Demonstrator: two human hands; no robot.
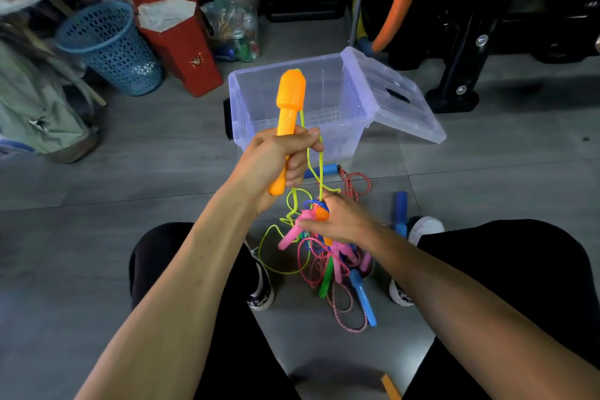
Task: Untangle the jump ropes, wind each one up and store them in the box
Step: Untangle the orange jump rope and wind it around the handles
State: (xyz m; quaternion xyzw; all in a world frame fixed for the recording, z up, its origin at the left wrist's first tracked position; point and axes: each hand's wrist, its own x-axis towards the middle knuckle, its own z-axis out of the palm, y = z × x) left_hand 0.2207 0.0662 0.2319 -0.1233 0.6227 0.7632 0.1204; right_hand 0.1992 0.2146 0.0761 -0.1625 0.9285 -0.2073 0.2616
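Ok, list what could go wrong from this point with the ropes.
1. The left hand holds the orange handle high, and its yellow-green cord runs into the tangle; pulling may tighten knots.
2. The right hand grips mixed handles, so other ropes may lift along.

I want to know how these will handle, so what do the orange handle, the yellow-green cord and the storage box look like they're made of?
Orange handle: likely hard moulded plastic, smooth with a slight sheen. Yellow-green cord: thin, smooth, probably vinyl or plastic; it hangs in loose springy loops. Box: clear, glossy plastic; the floor shows through it.
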